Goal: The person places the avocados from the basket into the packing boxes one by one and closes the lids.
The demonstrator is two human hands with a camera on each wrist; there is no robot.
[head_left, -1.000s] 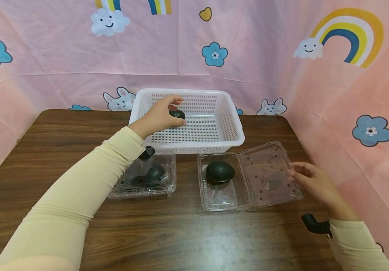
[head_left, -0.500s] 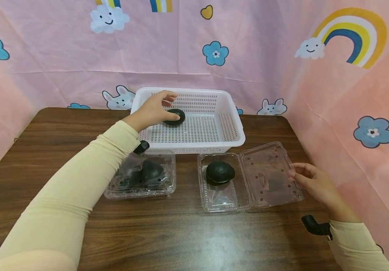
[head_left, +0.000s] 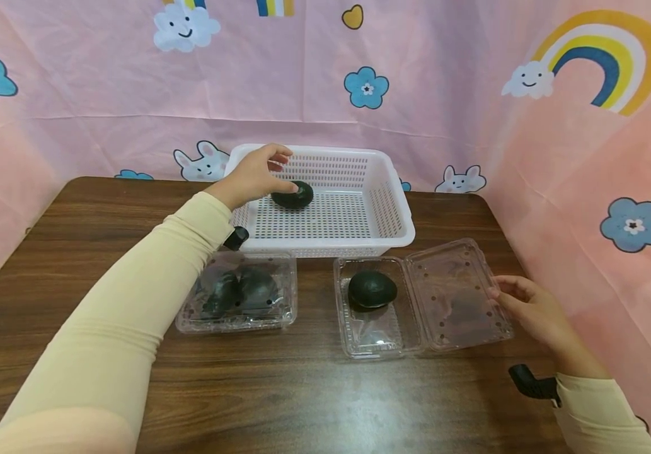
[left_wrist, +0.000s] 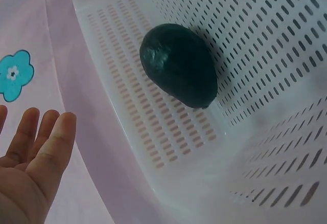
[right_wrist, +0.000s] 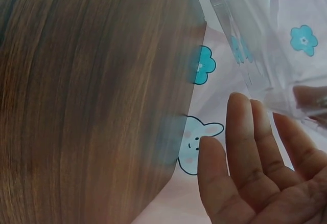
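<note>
My left hand (head_left: 254, 174) is over the left side of the white basket (head_left: 399, 217), its fingers apart and holding nothing. Below it a dark green avocado (head_left: 293, 197) lies on the basket's perforated floor. In the left wrist view a gap separates the fingers from this avocado (left_wrist: 179, 65). My right hand (head_left: 535, 312) pinches the outer edge of a clear plastic lid (head_left: 455, 302), thumb against it in the right wrist view. The lid is swung out to the right of its clamshell box (head_left: 379, 343). Another avocado (head_left: 372, 289) sits at the back of that box.
Left of the clamshell box stands a second clear box (head_left: 268, 318) with its lid down and dark avocados (head_left: 257, 287) inside, partly behind my left sleeve. The wooden table (head_left: 234, 403) ends at a printed pink cloth (head_left: 427, 94) at the back and right.
My left hand has come away from the avocado in the basket, up and to the left, so more of the fruit shows. The right hand keeps its hold on the lid.
</note>
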